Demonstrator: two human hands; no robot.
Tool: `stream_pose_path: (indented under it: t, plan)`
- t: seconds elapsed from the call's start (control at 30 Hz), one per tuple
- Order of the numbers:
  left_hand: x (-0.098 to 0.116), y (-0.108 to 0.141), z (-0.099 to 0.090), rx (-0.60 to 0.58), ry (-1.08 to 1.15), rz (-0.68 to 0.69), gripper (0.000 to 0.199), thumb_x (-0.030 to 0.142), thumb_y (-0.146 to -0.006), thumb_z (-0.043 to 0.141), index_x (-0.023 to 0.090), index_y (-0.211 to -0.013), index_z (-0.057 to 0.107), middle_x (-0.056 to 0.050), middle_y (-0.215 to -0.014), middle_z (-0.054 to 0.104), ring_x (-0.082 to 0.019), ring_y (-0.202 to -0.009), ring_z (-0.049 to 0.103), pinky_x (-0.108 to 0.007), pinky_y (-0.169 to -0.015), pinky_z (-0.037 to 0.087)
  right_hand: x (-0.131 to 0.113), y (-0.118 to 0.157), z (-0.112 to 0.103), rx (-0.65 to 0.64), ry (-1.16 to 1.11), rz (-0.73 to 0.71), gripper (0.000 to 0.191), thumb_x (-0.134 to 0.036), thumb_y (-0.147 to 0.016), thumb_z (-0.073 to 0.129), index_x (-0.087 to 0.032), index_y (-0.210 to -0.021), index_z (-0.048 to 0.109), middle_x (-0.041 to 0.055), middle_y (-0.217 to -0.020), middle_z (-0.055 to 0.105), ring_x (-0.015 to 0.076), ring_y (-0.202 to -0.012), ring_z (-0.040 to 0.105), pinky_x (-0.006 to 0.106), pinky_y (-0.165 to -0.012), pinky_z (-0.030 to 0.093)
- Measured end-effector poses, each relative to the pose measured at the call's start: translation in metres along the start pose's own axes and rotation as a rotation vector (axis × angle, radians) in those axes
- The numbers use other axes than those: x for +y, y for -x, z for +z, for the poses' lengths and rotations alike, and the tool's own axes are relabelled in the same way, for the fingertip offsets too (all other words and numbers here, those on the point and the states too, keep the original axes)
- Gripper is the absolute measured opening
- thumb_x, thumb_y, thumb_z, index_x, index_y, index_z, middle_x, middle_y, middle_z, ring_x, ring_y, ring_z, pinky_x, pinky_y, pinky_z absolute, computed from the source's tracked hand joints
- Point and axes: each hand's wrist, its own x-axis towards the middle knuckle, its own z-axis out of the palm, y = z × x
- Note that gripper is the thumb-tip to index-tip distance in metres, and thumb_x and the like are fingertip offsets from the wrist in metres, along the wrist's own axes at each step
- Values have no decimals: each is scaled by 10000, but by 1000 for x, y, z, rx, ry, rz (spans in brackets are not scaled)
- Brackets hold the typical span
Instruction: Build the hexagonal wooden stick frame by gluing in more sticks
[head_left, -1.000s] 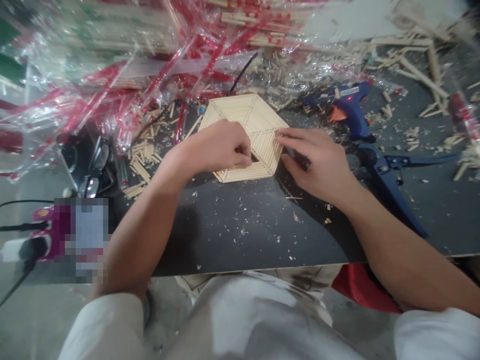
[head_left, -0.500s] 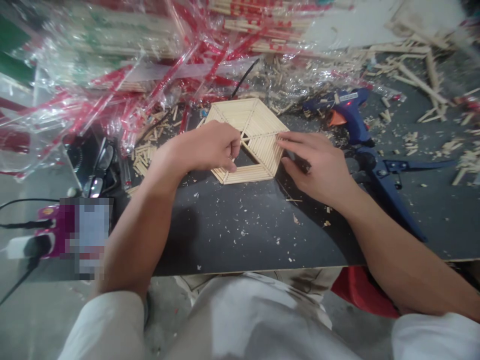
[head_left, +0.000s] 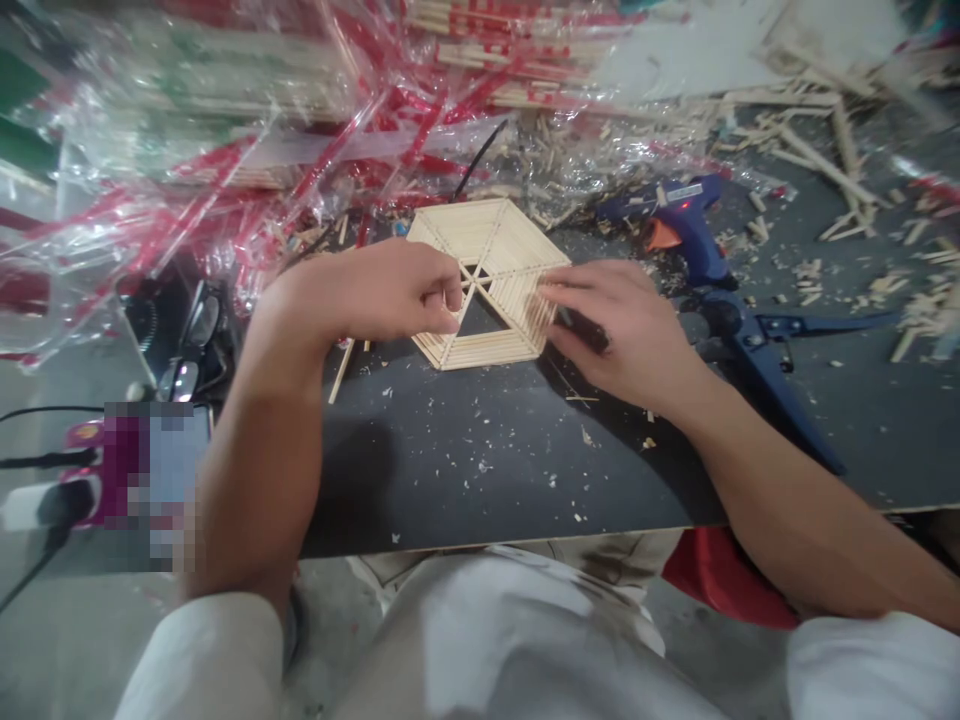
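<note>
A hexagonal panel of thin wooden sticks (head_left: 514, 235) lies on the dark table, with spokes meeting near its middle and openings between some of them. My left hand (head_left: 394, 290) is closed in a pinch over the panel's left side; what its fingertips hold, if anything, is hidden. My right hand (head_left: 619, 325) holds the panel's right edge, fingertips on the sticks and thumb at the lower right side. A loose stick (head_left: 342, 372) shows below my left wrist; whether it touches the hand I cannot tell.
A blue glue gun (head_left: 694, 225) with a lit red light and blue-handled cutters (head_left: 780, 370) lie to the right. Plastic-wrapped stick bundles (head_left: 300, 120) fill the back. Eyeglasses (head_left: 196, 335) and a purple power block (head_left: 120, 460) are at left. Stick scraps (head_left: 937, 320) litter the table.
My left hand has shifted left across the panel, uncovering more of the middle and a triangular opening. A loose stick below that wrist has come into view. My right hand stays at the panel's right edge.
</note>
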Motion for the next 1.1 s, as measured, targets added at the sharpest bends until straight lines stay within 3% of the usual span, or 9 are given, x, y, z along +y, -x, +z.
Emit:
stream_pose_path:
  t: [0.13, 0.23, 0.37, 0.5, 0.63, 0.77, 0.87, 0.97, 1.1]
  plan:
    - [0, -4, 3, -41, 6, 1, 317, 358, -881, 645, 178, -1110, 768, -58, -970, 742, -218, -889, 674, -322, -818, 433, -2, 0, 2, -90, -13, -179, 463, -461, -1013, 698, -223, -1410, 680, 157, -1375, 728, 365, -1286, 647, 595, -1112, 525]
    - [-1, -9, 7, -25, -4, 25, 297, 358, -893, 638, 165, -1078, 768, -61, -934, 737, -212, -858, 662, -323, -812, 430, -2, 1, 7, -62, 29, -243, 302, -385, -1054, 646, -208, -1288, 717, 154, -1364, 720, 340, -1252, 649, 552, -1070, 551]
    - [3, -16, 16, 81, -19, 130, 281, 313, -914, 590, 165, -1046, 789, -47, -899, 744, -198, -881, 659, -317, -870, 428, -3, 0, 8, -45, -1, -224, 183, -348, -1058, 644, -261, -1194, 730, 103, -1335, 734, 306, -1219, 665, 525, -1058, 557]
    - [13, -25, 27, 142, -4, 212, 292, 307, -915, 562, 180, -896, 823, -40, -759, 734, -182, -778, 647, -315, -844, 433, -6, -1, 3, -93, -65, -146, 139, -330, -1055, 643, -330, -1153, 741, 54, -1348, 746, 287, -1244, 669, 521, -1102, 534]
    - [16, -31, 33, 167, 109, 237, 238, 276, -837, 618, 193, -830, 841, -33, -742, 766, -173, -719, 648, -307, -771, 436, -8, -2, 2, -85, -79, -135, 156, -318, -1056, 633, -288, -1122, 771, 69, -1324, 771, 289, -1215, 685, 525, -1080, 537]
    - [14, -33, 34, 177, 155, 187, 218, 288, -800, 657, 186, -802, 849, -27, -709, 763, -159, -663, 622, -306, -710, 419, -12, -6, 2, -37, -144, 11, 196, -276, -1047, 601, -270, -1041, 796, 68, -1218, 808, 276, -1169, 720, 489, -1045, 545]
    - [14, -34, 33, 153, 142, 149, 236, 325, -793, 665, 176, -795, 849, -25, -675, 742, -161, -657, 612, -305, -684, 404, -20, -16, -2, -49, -201, 207, 146, -243, -980, 665, -249, -976, 811, 67, -1096, 821, 249, -995, 750, 409, -909, 571]
    - [15, -36, 31, 127, 121, 142, 260, 352, -787, 655, 180, -809, 850, -26, -684, 742, -165, -661, 614, -307, -677, 399, -30, -35, -11, -164, -236, 345, 130, -177, -904, 708, -210, -938, 830, 62, -950, 819, 207, -825, 739, 351, -804, 552]
    - [16, -36, 31, 130, 83, 129, 257, 337, -763, 641, 186, -802, 845, -24, -642, 693, -156, -624, 567, -318, -671, 375, -37, -62, -21, -393, -201, 400, 111, -147, -840, 735, -183, -865, 837, 53, -832, 813, 207, -802, 755, 335, -794, 541]
